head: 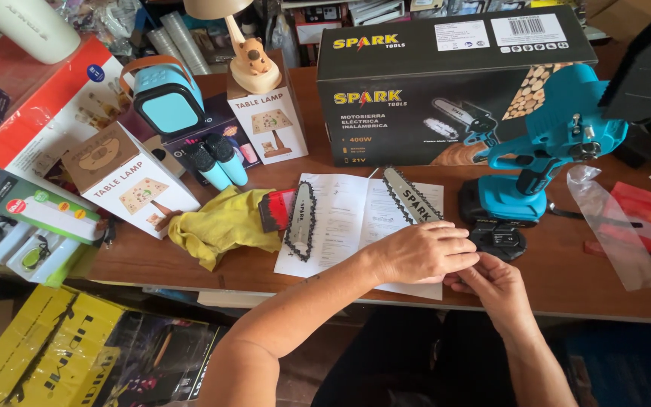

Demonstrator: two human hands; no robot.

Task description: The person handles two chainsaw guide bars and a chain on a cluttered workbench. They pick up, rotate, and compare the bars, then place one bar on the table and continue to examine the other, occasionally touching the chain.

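Head view looks down on two bare hands meeting at the near edge of a wooden counter [566, 294]. Nearest, at about 5 o'clock of the picture, the right hand [500, 286] comes up from below with its fingers [467, 285] drawn narrow, pinching something too small and hidden to name. The left hand [421, 252] lies just above and beside it, palm down on an open instruction leaflet [340, 218], its fingers [463, 249] stretched toward 3 o'clock and curled lightly, their tips touching those of the right hand; whether it grips anything I cannot tell. Just past both sets of fingertips, toward 1 o'clock, sits a small black battery pack [497, 240], touching or nearly touching the left fingers; the left hand is the nearer one. From the left hand toward 11 o'clock a guide bar [411, 196] lies on the leaflet, its long axis running from 11 to 5 o'clock, the near end pointing at the knuckles. A loose saw chain [301, 220] lies looped at the leaflet's left edge, well apart from the hands, beside a yellow cloth [220, 222]. Farther off, at 2 o'clock, stands a blue cordless mini chainsaw [544, 151], with a clear plastic bag [604, 226] to its right. Behind it is a long dark carton [416, 75], and at 10 o'clock two white lamp boxes [126, 181].
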